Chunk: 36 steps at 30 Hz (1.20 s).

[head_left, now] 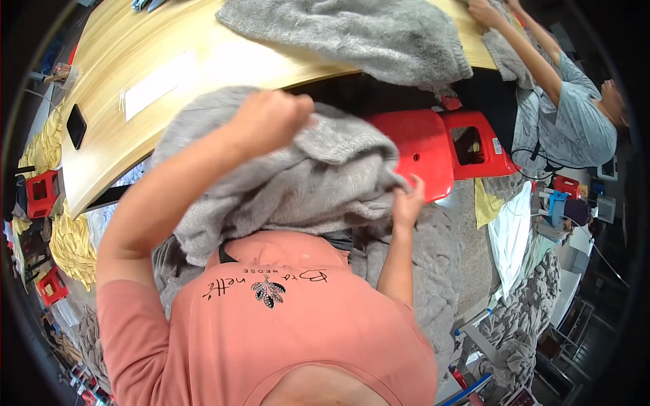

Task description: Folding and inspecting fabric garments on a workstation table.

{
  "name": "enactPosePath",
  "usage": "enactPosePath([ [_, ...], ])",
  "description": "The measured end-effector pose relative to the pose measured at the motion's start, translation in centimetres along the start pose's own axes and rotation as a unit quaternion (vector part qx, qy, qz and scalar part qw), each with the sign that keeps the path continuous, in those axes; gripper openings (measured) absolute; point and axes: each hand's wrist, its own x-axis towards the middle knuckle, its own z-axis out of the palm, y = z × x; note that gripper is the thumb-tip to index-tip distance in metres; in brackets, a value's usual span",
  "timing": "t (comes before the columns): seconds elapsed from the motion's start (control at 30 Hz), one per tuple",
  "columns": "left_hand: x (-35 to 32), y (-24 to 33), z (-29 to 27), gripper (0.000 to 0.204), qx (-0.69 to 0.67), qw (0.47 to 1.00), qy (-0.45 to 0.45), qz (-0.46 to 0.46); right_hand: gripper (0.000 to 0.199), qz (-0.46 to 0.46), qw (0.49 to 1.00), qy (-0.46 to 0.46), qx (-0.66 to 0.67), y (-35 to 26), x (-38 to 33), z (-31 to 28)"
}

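The left hand is fisted tight on the grey fleece garment, bunched just below the wooden table. The right hand pinches its edge beside the red stool.

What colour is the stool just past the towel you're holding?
Red stool, seen best in the head view.

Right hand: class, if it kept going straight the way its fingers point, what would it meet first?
The right hand pinches the grey towel, fingers pointing up the picture. Straight on, it would probably meet the red stool first, though depth is unclear.
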Motion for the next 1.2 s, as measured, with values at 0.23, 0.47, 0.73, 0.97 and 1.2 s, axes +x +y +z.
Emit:
enactPosePath([
  [0.23, -6.6, -1.9, 9.4, 0.01, 0.002, 0.98, -0.2, 0.005, 0.05, -0.21, 0.952, -0.189, -0.117, -6.8, 1.9, 3.5],
  [0.47, -8.0, 0.6, 6.9, 0.026, -0.055, 0.989, 0.113, 0.078, 0.034, -0.378, 0.901, -0.19, -0.098, -10.2, 3.0, 8.6],
  [0.73, -3.2, 3.7, 4.1, 0.02, -0.4, 0.915, 0.031, 0.05, 0.019, -0.142, 0.887, -0.326, 0.295, -14.9, -0.7, 2.8],
  [0.97, -4.9, 4.6, 5.6, 0.007, -0.611, 0.785, -0.019, -0.1, 0.01, -0.177, 0.891, -0.311, 0.28, -14.2, -2.3, 3.5],
  [1.2, -5.7, 3.6, 4.6, 0.008, -0.608, 0.774, -0.024, -0.175, 0.009, 0.151, 0.788, -0.418, 0.427, -14.4, -3.3, 4.7],
])
